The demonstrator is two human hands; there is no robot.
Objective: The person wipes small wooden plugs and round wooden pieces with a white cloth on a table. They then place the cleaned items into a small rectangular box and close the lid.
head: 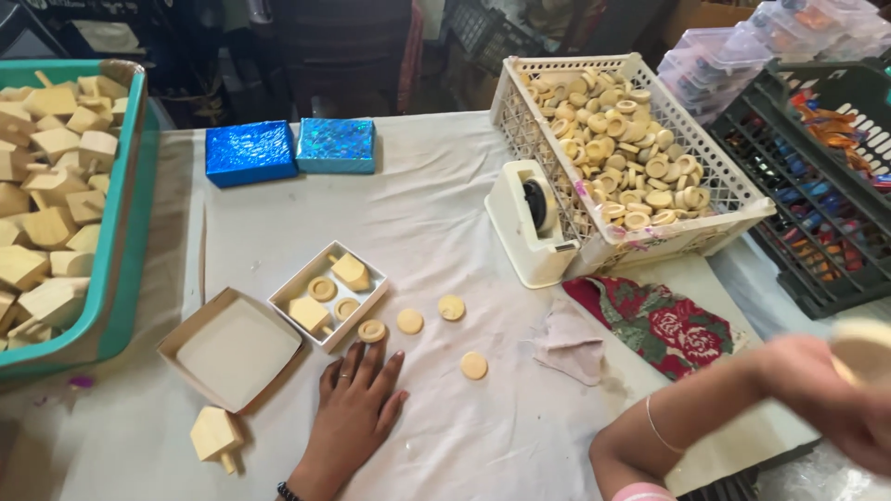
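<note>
Left hand [357, 399] lies flat on the cloth, fingers spread and holding nothing, fingertips just below the small open box [328, 295] of wooden dreidels and discs. One wooden disc [372, 330] sits right at its fingertips, just beside the box. Right hand [849, 394], far right of the box, is blurred, gripping a round wooden piece [861, 348].

A pale cloth covers the worktop [436, 213]. The small open white box [328, 295] sits near its middle. Just left of that box lies an empty lid [231, 348]; below the lid, a wooden dreidel [215, 436]. Right of the box lie four wooden discs [409, 321]. Behind it stand two shiny blue boxes [290, 149]. Far left sits a teal tray [119, 232]; far right a tape dispenser [531, 223], a white basket [631, 148] and a floral rag [659, 320].
</note>
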